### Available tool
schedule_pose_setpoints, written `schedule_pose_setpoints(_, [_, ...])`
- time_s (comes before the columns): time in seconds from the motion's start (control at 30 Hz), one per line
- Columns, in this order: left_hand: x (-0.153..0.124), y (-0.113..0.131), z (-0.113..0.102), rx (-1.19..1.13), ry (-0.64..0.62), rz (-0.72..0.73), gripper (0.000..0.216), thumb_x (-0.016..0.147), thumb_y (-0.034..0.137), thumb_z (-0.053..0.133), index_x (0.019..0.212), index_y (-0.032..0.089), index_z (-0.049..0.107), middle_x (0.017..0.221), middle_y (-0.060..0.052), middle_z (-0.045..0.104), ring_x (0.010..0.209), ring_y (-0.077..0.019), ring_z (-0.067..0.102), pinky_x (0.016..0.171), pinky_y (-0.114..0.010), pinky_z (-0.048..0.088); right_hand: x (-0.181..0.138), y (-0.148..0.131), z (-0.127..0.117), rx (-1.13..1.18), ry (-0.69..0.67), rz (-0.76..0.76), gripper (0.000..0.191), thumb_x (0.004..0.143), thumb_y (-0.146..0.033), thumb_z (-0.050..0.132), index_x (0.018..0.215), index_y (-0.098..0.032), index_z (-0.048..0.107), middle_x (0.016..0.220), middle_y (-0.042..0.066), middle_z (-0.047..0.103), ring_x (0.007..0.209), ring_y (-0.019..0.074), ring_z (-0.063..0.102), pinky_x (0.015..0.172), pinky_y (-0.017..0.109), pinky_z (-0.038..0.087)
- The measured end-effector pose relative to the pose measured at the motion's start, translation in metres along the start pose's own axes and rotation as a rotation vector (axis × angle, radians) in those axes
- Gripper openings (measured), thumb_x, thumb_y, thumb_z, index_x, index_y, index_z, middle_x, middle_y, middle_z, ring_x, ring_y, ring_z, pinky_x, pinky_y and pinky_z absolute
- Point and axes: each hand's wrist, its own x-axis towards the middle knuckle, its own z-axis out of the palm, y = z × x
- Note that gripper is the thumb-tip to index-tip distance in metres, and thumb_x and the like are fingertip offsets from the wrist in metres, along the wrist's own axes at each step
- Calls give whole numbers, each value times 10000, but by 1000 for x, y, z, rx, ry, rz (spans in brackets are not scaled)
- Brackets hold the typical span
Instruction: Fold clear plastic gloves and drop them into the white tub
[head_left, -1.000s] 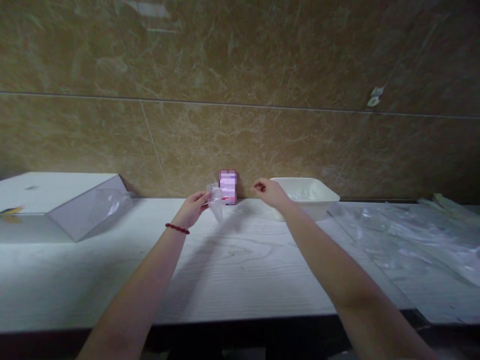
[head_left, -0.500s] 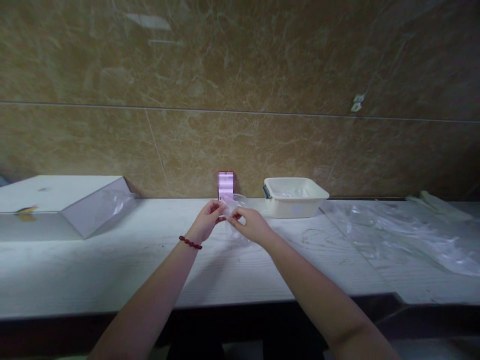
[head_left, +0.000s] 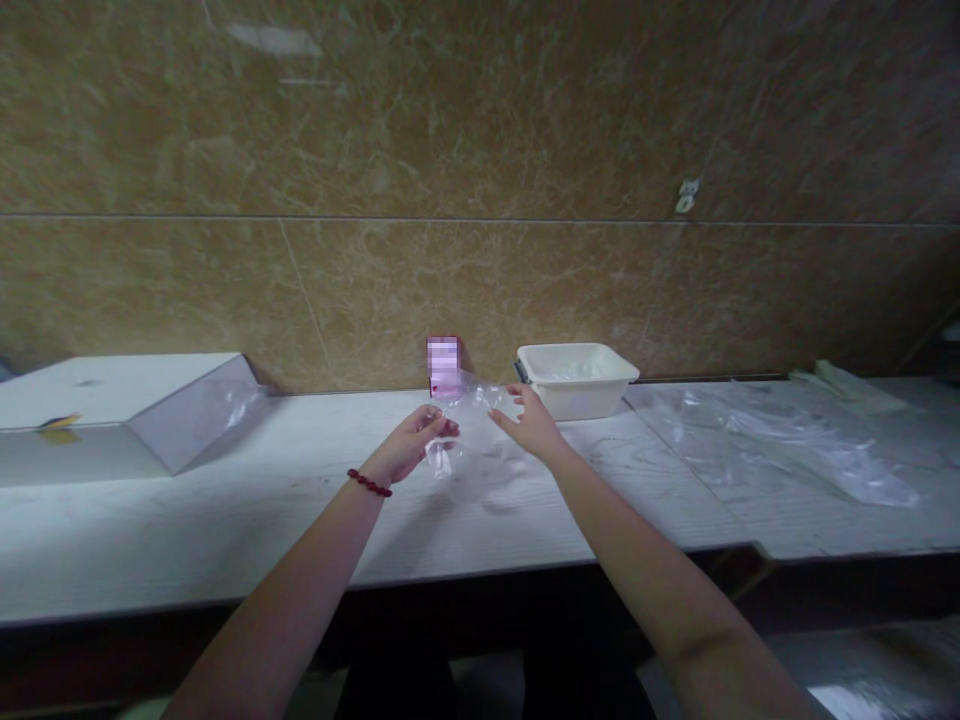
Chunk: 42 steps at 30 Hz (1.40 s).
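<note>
A clear plastic bag [head_left: 476,430] hangs above the table between my two hands, spread wide and partly see-through. My left hand [head_left: 421,437], with a dark red bead bracelet at the wrist, pinches the bag's left side between thumb and fingers. At the bag's right edge is my right hand [head_left: 529,422], its thumb and fingers apart; whether the fingertips touch the film is hard to make out. Behind the bag a phone [head_left: 444,362] with a lit, blurred screen leans against the wall.
Right of the phone stands a white plastic tub [head_left: 577,400] with clear film inside. More clear plastic bags [head_left: 795,440] lie flat on the table's right side. A white box [head_left: 112,400] sits at the left, a plastic bag [head_left: 232,405] against its side. The marble-patterned wall [head_left: 375,290] borders the white table [head_left: 285,530].
My hands have moved apart, the right one going rightward and its fingers spreading. Between them the bag has gone from bunched to spread out. The view has shifted slightly to the right.
</note>
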Motion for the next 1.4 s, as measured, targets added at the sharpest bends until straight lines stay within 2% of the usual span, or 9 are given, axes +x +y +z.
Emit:
schedule_pose_setpoints(0.07, [-4,5,-5,56,-69,-21,261,656,346,610,731,171,430,773,-7,579,807,-143,558,731,-332,441,10,8,-11,105,-175,179,524,618,-463,592,1038,-187,442,1121,99,479,985,188,470,731,292,402])
schedule_pose_setpoints(0.17, [-5,9,-13,137,-94,-36,254,674,361,587,765,175,439,816,-25,589,834,-151,556,729,-329,439,19,7,-24,289,-539,336,321,685,-431,546,897,-195,499,1030,58,543,933,160,517,647,242,413])
schedule_pose_setpoints(0.23, [-2,9,-19,201,-85,-14,276,657,339,606,819,182,446,837,-31,597,836,-153,559,716,-316,437,22,1,-27,397,-624,406,210,728,-375,519,820,-189,490,991,40,555,870,134,550,613,220,410])
schedule_pose_setpoints(0.43, [10,6,-37,426,-68,43,366,570,272,664,866,160,479,851,-57,599,722,-143,572,589,-256,429,31,-13,-16,585,-451,511,118,806,-260,417,729,-182,374,723,-3,530,628,87,556,602,278,465])
schedule_pose_setpoints(0.63, [15,14,-49,618,1,-10,332,544,259,650,829,155,515,901,-69,599,744,-168,573,493,-208,409,43,-14,-5,297,-363,420,108,830,-277,376,770,-187,372,634,-30,514,602,72,538,582,239,446])
schedule_pose_setpoints(0.8, [21,19,-41,824,132,-49,291,577,353,608,805,175,571,790,-39,605,640,-151,555,374,-165,357,55,-14,1,157,-387,348,96,810,-293,407,816,-197,413,708,0,550,587,85,538,509,208,426])
schedule_pose_setpoints(0.97, [33,23,-25,606,255,-55,238,637,354,573,760,151,555,811,-54,569,765,-186,559,441,-198,447,66,-12,8,-34,-300,258,125,760,-301,484,734,-189,435,751,29,555,595,111,527,456,206,424])
schedule_pose_setpoints(1.17, [39,29,-13,325,310,-13,101,691,187,550,648,118,488,750,-44,539,720,-132,565,608,-273,507,75,-9,23,261,-221,427,103,798,-219,422,711,-167,402,697,28,515,569,85,508,468,229,482])
schedule_pose_setpoints(1.4, [42,15,-19,417,318,51,105,739,229,486,685,141,463,637,-19,571,604,-108,574,604,-274,488,76,2,40,286,-180,355,114,823,-246,366,765,-162,416,635,-8,531,562,66,531,499,185,424])
